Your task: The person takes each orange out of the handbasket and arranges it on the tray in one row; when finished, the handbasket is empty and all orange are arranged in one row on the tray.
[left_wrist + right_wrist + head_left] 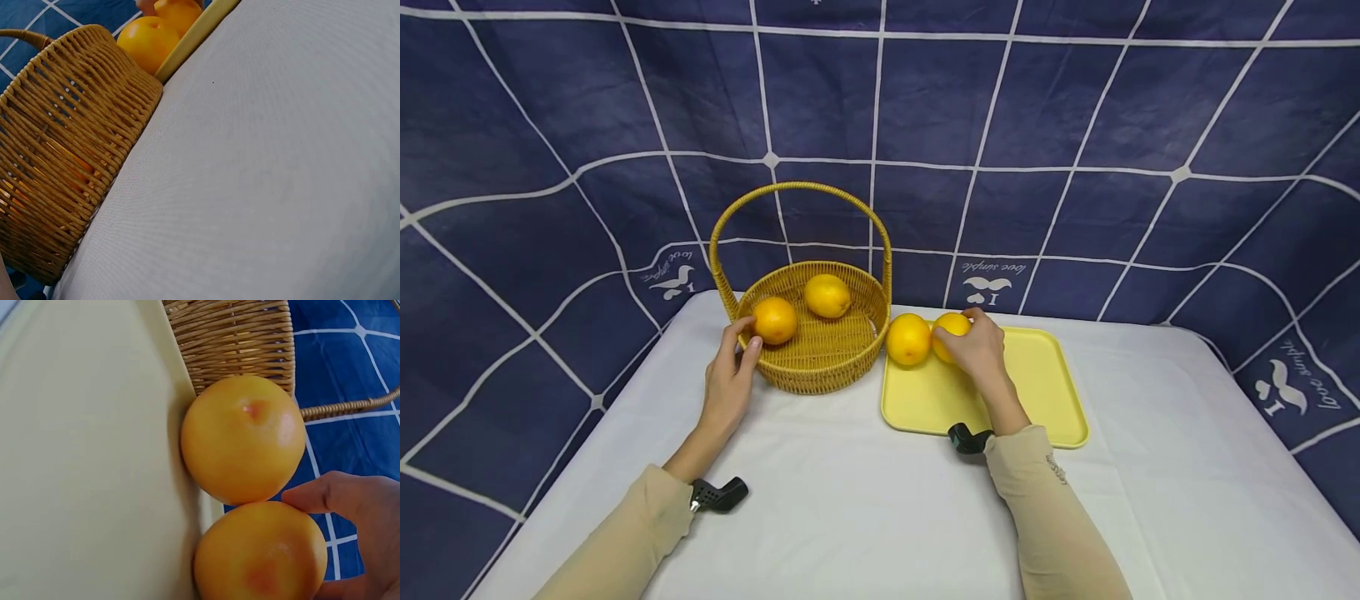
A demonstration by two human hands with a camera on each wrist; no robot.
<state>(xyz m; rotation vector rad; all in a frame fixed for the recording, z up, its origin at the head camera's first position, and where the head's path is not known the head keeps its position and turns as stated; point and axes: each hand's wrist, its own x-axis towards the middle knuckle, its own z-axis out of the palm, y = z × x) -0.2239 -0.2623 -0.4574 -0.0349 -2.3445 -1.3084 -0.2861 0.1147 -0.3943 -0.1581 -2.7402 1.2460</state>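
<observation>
My left hand (730,375) reaches over the left rim of a wicker basket (808,382) and holds an orange (777,322) inside it, thumb and fingers at its left side. Farther back in the basket lies a second, more oval yellow-orange fruit (827,297). On a yellow tray (1045,383), my right hand (979,348) grips an orange (259,559) between thumb and fingers at the tray's back edge. Another orange (244,440) touches it on the basket side. In the left wrist view the basket wall hides most of the held fruit.
The basket's tall handle (801,185) arches above it. Basket and tray stand side by side on a white cloth (850,500). Behind the table hangs a dark blue cloth (1075,108) with white lines. A dark wrist device (722,495) sits on each sleeve.
</observation>
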